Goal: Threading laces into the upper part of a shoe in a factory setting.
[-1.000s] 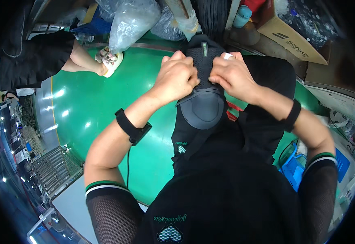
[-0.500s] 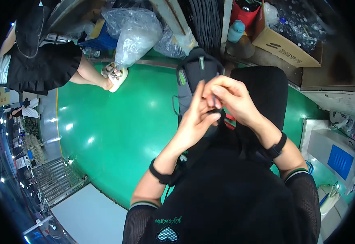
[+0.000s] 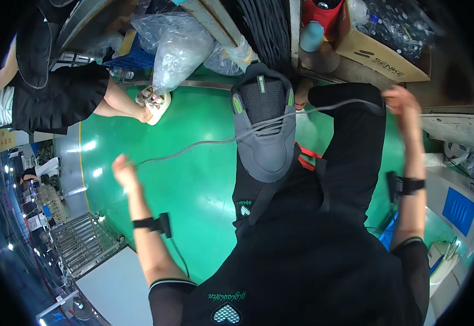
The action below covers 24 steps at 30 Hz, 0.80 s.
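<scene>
A dark grey shoe (image 3: 267, 155) with green side accents rests on my lap, its toe toward me. A long grey shoelace (image 3: 204, 143) is threaded through its lower eyelets and stretches out to both sides. At the far left, my left hand (image 3: 125, 173) is closed on one end of the lace. Out to the right, my right hand (image 3: 402, 102) is raised and blurred, with its fingers closed on the other end. Beside the shoe, a red object (image 3: 306, 157) lies partly hidden on my lap.
Another person's foot in a pale sandal (image 3: 153, 103) stands ahead on the left. Behind it are clear plastic bags (image 3: 180, 60). Dark cords (image 3: 267, 32) hang beside a metal post (image 3: 215, 24). A cardboard box (image 3: 381, 64) and a blue bottle (image 3: 311, 37) are at the far right.
My hands were together over the shoe and have swung wide apart, left and right. The grey lace is now drawn out between them, and the shoe is uncovered.
</scene>
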{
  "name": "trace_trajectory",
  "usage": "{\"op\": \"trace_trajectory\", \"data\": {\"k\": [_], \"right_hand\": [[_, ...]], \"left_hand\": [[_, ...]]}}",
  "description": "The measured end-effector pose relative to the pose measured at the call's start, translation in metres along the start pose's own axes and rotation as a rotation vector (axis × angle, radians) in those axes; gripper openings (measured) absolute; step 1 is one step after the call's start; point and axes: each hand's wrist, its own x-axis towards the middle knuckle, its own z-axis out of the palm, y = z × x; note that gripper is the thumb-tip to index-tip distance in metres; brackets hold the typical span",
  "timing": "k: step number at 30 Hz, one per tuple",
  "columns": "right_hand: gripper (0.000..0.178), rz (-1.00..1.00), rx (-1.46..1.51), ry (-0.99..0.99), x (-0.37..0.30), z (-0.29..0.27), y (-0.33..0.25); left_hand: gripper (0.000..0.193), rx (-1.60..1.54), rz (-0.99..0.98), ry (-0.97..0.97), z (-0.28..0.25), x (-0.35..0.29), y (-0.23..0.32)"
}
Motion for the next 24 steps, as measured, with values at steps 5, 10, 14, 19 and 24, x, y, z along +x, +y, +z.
{"op": "trace_trajectory", "data": {"k": [5,10,14,19,24], "right_hand": [[0.007,0.159,-0.035,-0.326,-0.039,0.215,-0.078],[0.011,0.112,-0.276,-0.306,-0.057,0.224,-0.061],[0.014,0.086,-0.437,-0.352,-0.047,0.223,-0.077],[0.016,-0.003,-0.659,-0.409,-0.035,0.224,-0.098],[0.016,0.081,-0.665,-0.441,-0.036,0.219,-0.097]], "left_hand": [[0.018,0.392,0.934,-0.39,0.158,-0.158,0.186],[0.005,-0.083,0.412,-0.675,0.173,-0.199,0.189],[0.005,-0.234,0.128,-0.648,0.172,-0.201,0.183],[0.009,-0.073,0.122,-0.653,0.156,-0.197,0.198],[0.007,-0.007,0.151,-0.628,0.152,-0.198,0.207]]}}
